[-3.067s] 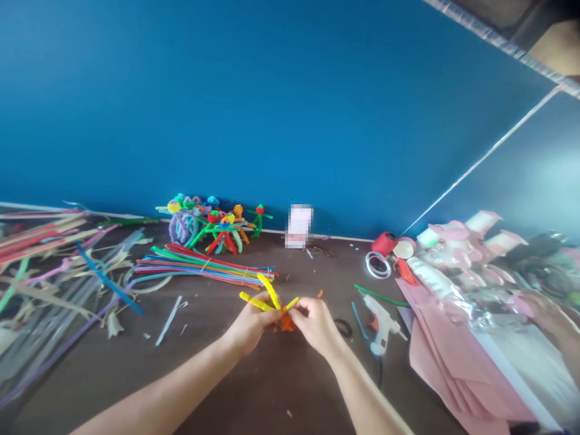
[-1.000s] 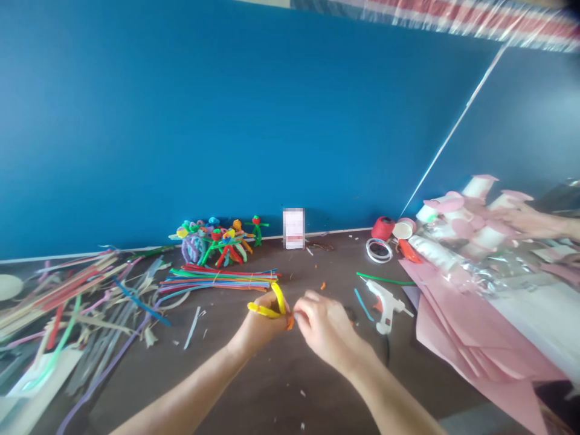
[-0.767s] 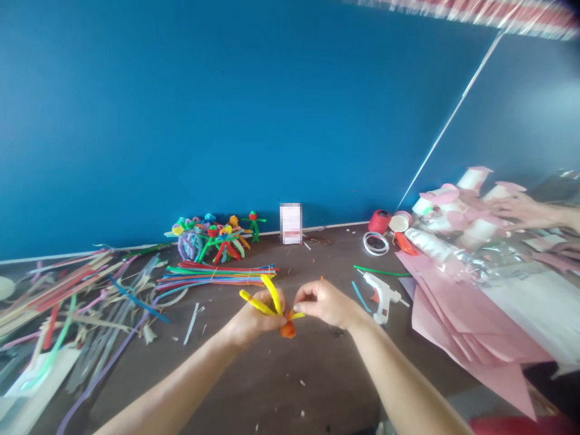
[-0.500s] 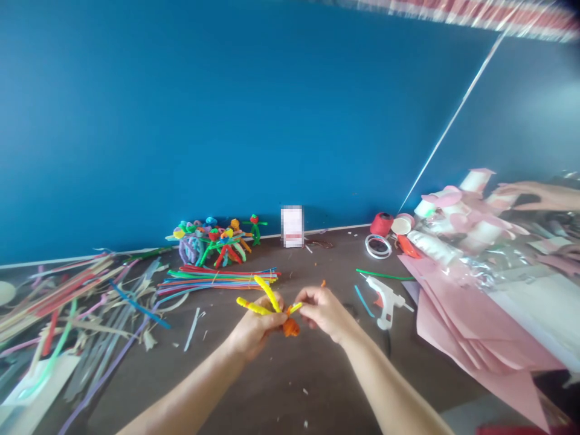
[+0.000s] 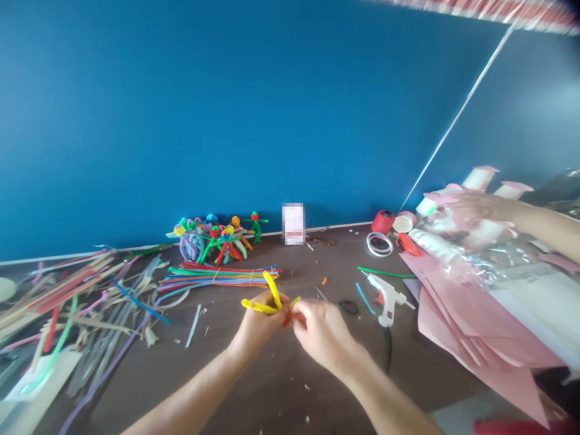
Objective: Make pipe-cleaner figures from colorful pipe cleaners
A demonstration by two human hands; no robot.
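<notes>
**Left hand and right hand meet over a fuzzy yellow-and-orange piece**

Just below the centre of the frame, the left hand (image 5: 260, 320) pinches the fuzzy yellow-and-orange piece (image 5: 273, 291) between thumb and curled fingers, two yellow ends sticking up from the grip. The right hand (image 5: 324, 332) has its thumb and fingertips pressed together on the orange part, close beside the left fingertips; its other fingers are bent in. Part of the piece is hidden by the fingers.

A white card (image 5: 293, 223) near the middle of the frame is pixelated, so its writing cannot be read.

The tabletop (image 5: 254, 386) is dark brown, with small scraps scattered about. Left of centre lie a bundle of coloured stems (image 5: 217, 277) and, behind it, a cluster of fuzzy figures (image 5: 212, 238); loose strips (image 5: 90, 296) fill the left side. Right of centre are a white glue gun (image 5: 387, 299), a green stem (image 5: 385, 272) and a red spool (image 5: 383, 222). At the right, another person's hand (image 5: 484, 206) reaches over white and pink pieces (image 5: 480, 178), above pink sheets (image 5: 480, 332). A blue wall (image 5: 226, 109) rises behind, with a shiny fringe (image 5: 480, 9) at upper right.
</notes>
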